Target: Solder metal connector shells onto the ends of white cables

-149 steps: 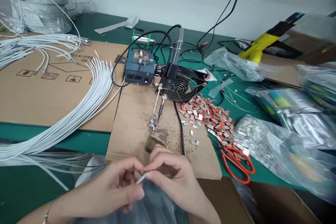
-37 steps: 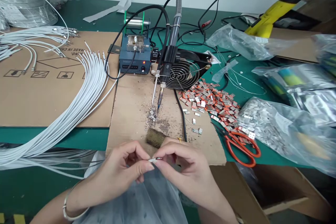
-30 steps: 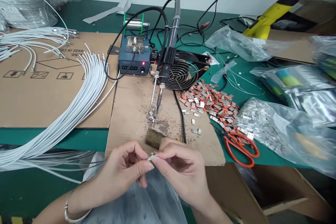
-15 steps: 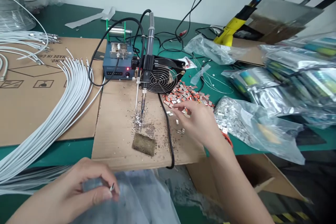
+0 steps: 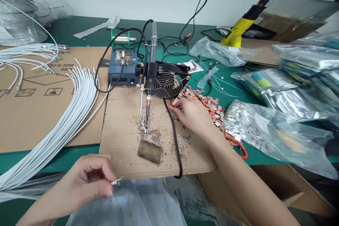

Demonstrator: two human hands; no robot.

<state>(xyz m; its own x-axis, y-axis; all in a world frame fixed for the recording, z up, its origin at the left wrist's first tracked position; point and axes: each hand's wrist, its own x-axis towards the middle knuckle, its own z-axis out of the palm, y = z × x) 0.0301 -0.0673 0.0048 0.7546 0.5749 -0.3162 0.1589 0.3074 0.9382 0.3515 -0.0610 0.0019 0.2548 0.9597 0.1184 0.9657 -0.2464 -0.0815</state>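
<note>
Pinching a white cable end (image 5: 115,182) between thumb and forefinger, the left hand (image 5: 86,185) was poised just beyond the near edge of the cardboard sheet (image 5: 119,155), with thin tips projecting past the fingers. The right hand (image 5: 194,114) reached to the left margin of the heap of orange-and-silver connectors (image 5: 215,107); its thumb and forefinger lay close together at a piece there, but whether they were closed on it could not be told. The soldering iron (image 5: 153,54) stood tilted in its holder between the hands, its tip pointing down at scattered solder scraps (image 5: 143,127), with a brown sponge (image 5: 150,151) nearer the wearer. Probable sources of error: (a) the projecting tips, fine and unsupported, could bend or splay if brushed against the cardboard edge; (b) the connectors, small and overlapping, could slide or come away in pairs under a careless pinch; (c) the right forearm, crossing above the loose pieces, could sweep some aside if lowered; (d) the black cord (image 5: 176,141), lying between sponge and loose pieces, could snag a returning wrist; (e) the iron's tip, if hot, could burn skin or cable insulation should either hand stray inward.
</note>
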